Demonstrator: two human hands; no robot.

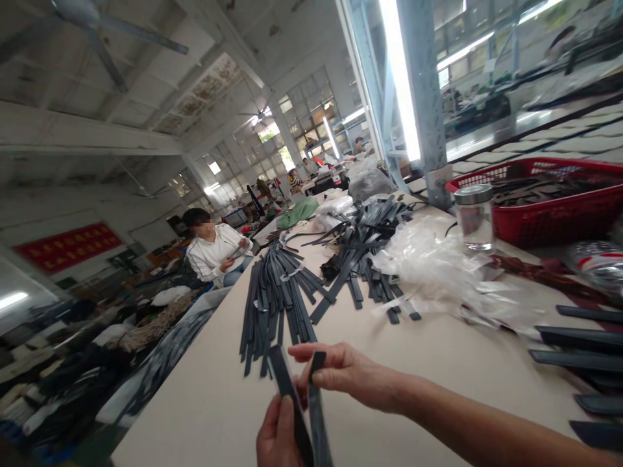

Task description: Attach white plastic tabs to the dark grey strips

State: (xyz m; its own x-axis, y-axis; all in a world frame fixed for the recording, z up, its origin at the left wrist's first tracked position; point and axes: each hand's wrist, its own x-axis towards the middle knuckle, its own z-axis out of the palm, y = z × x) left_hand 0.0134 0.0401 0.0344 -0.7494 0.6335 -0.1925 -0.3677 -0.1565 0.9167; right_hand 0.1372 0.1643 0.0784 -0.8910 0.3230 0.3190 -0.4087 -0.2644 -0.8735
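My left hand [280, 433] is closed on a dark flat strap [278, 366], thumb over its face, the strap's end pointing up and away. Beside it, my right hand [348, 375] pinches the upper end of a second dark strap [318, 421] between thumb and fingers. The two straps stand close together, with a narrow gap between their ends. Just beyond my hands lies a fanned bundle of similar dark straps [277, 292] on the pale table [204, 389]. The lower ends of the held straps run out of view.
Farther back lies another heap of dark straps [365, 240], beside crumpled clear plastic [433, 266]. A lidded glass jar [474, 217] and a red basket [559, 224] stand at the right. More straps [579, 357] lie at the right edge. A person in white [214, 250] sits beyond the table's left edge.
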